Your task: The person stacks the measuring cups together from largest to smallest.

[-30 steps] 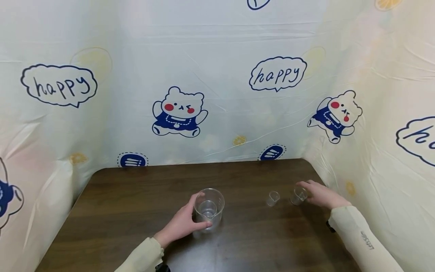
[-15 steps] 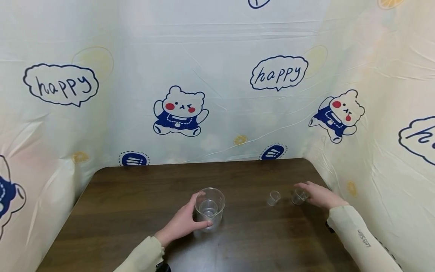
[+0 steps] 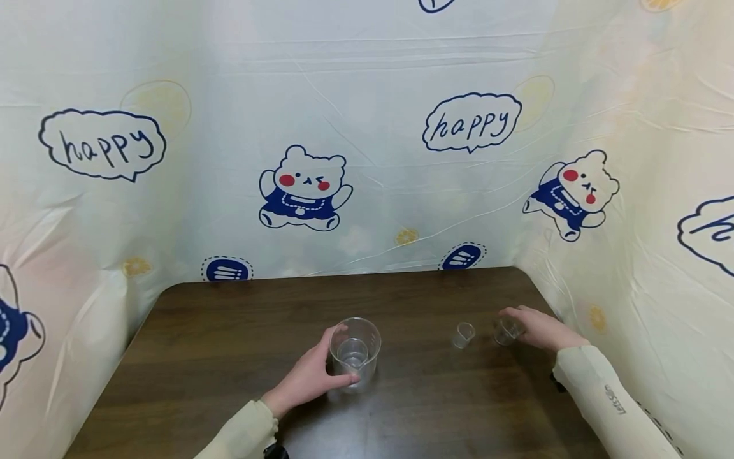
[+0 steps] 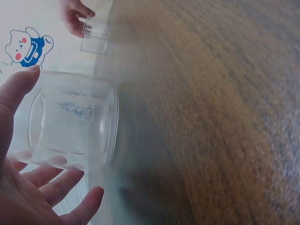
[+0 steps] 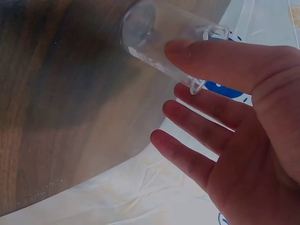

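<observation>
A large clear glass beaker (image 3: 373, 350) stands upright on the table, and a smaller beaker (image 3: 351, 352) sits inside it. My left hand (image 3: 309, 375) grips the large beaker from its left side, thumb in front and fingers reaching behind. In the left wrist view its glass wall (image 4: 54, 82) lies between thumb and fingers. Farther right, my right hand (image 3: 538, 329) holds a small clear beaker (image 3: 504, 333) from its right side. The right wrist view has the thumb across this beaker's wall (image 5: 157, 40), the other fingers spread out, the index finger largely hidden.
Just left of the right hand's beaker stands a still smaller clear beaker (image 3: 463, 335). The brown wooden table (image 3: 229, 344) meets a printed curtain (image 3: 378, 127) along its back and sides.
</observation>
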The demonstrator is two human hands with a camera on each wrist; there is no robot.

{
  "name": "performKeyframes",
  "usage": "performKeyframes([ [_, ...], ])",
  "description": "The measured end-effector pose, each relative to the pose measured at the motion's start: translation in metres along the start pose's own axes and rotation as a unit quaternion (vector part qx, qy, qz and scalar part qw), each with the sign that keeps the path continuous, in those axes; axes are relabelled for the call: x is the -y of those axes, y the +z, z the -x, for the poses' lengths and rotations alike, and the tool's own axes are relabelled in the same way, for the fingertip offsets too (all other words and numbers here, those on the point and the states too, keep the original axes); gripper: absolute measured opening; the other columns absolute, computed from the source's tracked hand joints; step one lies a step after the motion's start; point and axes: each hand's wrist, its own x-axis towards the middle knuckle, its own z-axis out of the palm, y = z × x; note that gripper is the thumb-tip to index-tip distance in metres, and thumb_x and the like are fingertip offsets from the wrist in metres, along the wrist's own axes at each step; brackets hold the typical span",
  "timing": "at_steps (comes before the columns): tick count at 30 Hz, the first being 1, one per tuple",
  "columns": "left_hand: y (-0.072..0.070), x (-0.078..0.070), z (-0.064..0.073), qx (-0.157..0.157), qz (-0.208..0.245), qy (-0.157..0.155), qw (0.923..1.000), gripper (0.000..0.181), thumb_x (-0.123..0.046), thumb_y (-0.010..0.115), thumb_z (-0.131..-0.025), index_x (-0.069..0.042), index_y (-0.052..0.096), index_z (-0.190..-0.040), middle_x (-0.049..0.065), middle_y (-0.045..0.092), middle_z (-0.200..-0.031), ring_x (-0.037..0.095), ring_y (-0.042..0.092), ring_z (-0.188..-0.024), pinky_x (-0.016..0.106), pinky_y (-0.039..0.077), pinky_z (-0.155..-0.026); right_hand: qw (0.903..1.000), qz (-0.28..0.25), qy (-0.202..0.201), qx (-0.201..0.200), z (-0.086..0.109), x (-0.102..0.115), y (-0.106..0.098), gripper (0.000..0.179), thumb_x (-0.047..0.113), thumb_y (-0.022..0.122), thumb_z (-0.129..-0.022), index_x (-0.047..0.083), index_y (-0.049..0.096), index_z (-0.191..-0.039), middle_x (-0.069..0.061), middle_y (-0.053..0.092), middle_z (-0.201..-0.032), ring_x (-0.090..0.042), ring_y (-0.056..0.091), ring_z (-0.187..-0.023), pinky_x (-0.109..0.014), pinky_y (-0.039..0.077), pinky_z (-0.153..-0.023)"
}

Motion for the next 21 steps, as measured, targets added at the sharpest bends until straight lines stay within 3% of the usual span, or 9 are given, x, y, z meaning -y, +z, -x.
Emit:
performKeyframes([
  [8,0.000,0.001,0.000,0.001,0.001,-0.002,1.0000,0.099,-0.047,0.090,-0.079,-0.023,0.034,-0.157,0.005,0.057,-0.147,0.029,0.057,-0.132,0.056,0.045,-0.105,0.9992,-0.020,-0.003,0.034,0.000,0.002,-0.008,0.049,-0.008,0.081,-0.081,-0.001,0.064,-0.126,-0.024,0.066,-0.115,-0.041,0.066,-0.105,-0.056,0.055,-0.088],
  [21,0.000,0.002,0.000,0.003,0.000,-0.001,1.0000,0.098,-0.049,0.090,-0.079,-0.025,0.034,-0.156,0.004,0.058,-0.146,0.028,0.057,-0.132,0.056,0.045,-0.104,0.9988,-0.023,-0.013,0.041,0.008,0.017,-0.028,0.047,-0.003,0.082,-0.081,-0.003,0.064,-0.125,-0.026,0.067,-0.118,-0.044,0.065,-0.107,-0.058,0.054,-0.090],
])
